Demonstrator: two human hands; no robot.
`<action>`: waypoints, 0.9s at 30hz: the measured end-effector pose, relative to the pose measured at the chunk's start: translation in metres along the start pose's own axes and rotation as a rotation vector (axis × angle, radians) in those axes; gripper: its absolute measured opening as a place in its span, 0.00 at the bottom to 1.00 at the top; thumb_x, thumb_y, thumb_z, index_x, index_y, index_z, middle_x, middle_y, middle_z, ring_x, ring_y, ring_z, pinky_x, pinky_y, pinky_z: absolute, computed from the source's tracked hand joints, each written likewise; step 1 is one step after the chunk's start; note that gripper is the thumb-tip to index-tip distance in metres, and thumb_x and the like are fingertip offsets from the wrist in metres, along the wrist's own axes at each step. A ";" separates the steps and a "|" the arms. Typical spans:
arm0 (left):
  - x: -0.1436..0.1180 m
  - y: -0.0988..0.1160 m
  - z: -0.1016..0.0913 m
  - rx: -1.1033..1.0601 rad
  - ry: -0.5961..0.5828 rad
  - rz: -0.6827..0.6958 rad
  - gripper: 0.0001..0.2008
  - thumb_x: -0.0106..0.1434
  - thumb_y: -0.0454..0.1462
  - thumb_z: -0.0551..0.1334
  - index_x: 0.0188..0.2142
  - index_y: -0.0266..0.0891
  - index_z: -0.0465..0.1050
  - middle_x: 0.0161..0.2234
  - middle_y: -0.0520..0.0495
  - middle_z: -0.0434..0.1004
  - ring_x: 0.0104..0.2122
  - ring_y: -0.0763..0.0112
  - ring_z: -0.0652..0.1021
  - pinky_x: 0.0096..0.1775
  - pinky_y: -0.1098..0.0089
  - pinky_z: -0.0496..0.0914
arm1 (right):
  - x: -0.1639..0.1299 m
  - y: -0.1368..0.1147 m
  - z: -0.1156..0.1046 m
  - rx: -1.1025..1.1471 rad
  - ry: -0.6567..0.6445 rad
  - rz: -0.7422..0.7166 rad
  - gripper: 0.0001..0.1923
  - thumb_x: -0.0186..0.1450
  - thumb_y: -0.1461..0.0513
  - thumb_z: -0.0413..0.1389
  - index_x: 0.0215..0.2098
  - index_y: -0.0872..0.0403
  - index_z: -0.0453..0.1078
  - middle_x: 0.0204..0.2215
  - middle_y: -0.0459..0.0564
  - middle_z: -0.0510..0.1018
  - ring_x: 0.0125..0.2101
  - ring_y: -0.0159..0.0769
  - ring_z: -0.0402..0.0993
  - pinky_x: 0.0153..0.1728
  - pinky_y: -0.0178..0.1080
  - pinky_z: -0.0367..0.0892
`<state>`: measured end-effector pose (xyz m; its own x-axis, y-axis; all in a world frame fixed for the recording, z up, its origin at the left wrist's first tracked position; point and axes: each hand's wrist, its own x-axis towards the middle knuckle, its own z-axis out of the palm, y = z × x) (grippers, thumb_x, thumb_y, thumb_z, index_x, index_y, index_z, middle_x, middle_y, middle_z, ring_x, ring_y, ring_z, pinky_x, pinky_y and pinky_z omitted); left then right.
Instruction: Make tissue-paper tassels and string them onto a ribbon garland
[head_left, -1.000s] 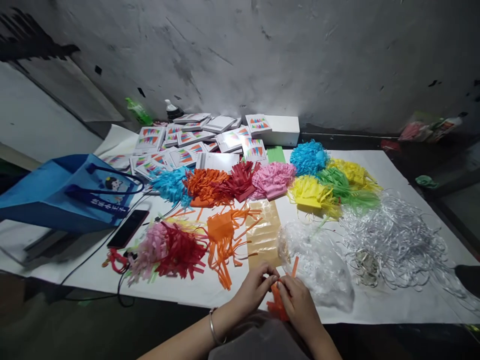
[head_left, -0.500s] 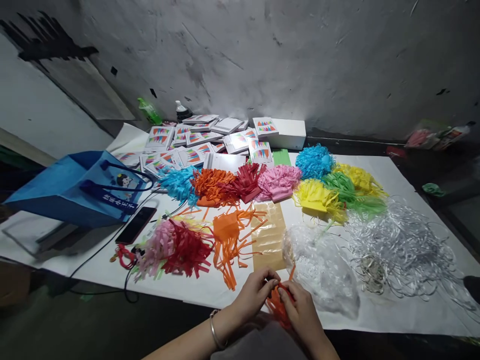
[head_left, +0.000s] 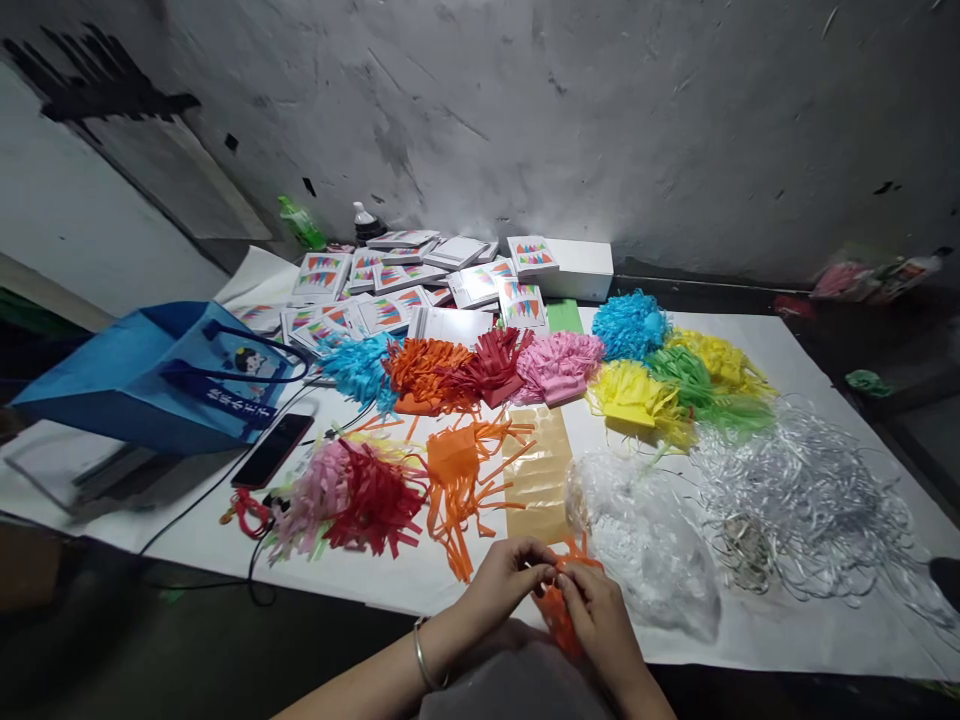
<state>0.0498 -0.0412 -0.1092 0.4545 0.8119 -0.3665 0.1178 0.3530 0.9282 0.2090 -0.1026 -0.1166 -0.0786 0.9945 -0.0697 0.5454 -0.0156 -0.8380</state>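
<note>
At the table's front edge, an orange fringed paper tassel [head_left: 559,615] is pinched between my two hands. My left hand [head_left: 517,575], with a silver bangle on its wrist, has thumb and fingers closed at its top. Close beside it, my right hand [head_left: 598,605] grips the same tassel, some strips hanging below and others poking up behind the fingers. Further left, a loose orange fringed piece [head_left: 454,465] lies flat. It is next to a bundle of red tassels [head_left: 375,500]. Behind my hands is a tan sheet with clear patches [head_left: 538,490].
Coloured tassel bundles [head_left: 559,362] form a row across the table. A clear plastic bag [head_left: 649,560] and tangled silvery ribbon [head_left: 810,490] lie right. On the left are a blue bag [head_left: 135,380] and a phone [head_left: 274,450]. Printed packs [head_left: 390,312] are piled near the wall.
The orange strips have shifted in my fingers, with more now showing behind my right hand. My hands stay close together at nearly the same spot.
</note>
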 end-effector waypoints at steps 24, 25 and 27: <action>-0.012 -0.025 -0.034 0.117 0.129 0.090 0.13 0.65 0.45 0.55 0.32 0.38 0.68 0.26 0.52 0.69 0.24 0.73 0.70 0.27 0.74 0.65 | 0.018 0.010 0.044 0.033 -0.007 -0.123 0.17 0.69 0.51 0.48 0.39 0.49 0.75 0.35 0.51 0.82 0.36 0.40 0.79 0.37 0.38 0.74; -0.013 -0.023 -0.051 0.130 0.185 0.090 0.13 0.66 0.45 0.53 0.32 0.38 0.67 0.25 0.52 0.69 0.22 0.73 0.69 0.25 0.74 0.65 | 0.022 0.010 0.047 0.036 -0.001 -0.118 0.17 0.68 0.50 0.49 0.42 0.49 0.75 0.38 0.52 0.82 0.39 0.41 0.79 0.40 0.39 0.74; -0.019 -0.012 -0.103 0.236 0.322 0.110 0.13 0.67 0.43 0.50 0.34 0.39 0.67 0.25 0.52 0.70 0.21 0.72 0.69 0.24 0.73 0.65 | 0.027 0.014 0.051 0.028 0.020 -0.106 0.19 0.66 0.49 0.52 0.47 0.50 0.74 0.44 0.53 0.81 0.45 0.43 0.78 0.45 0.41 0.73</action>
<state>-0.0515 -0.0129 -0.1197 0.1806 0.9561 -0.2308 0.3003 0.1698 0.9386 0.1719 -0.0808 -0.1573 -0.1178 0.9926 0.0303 0.5115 0.0868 -0.8549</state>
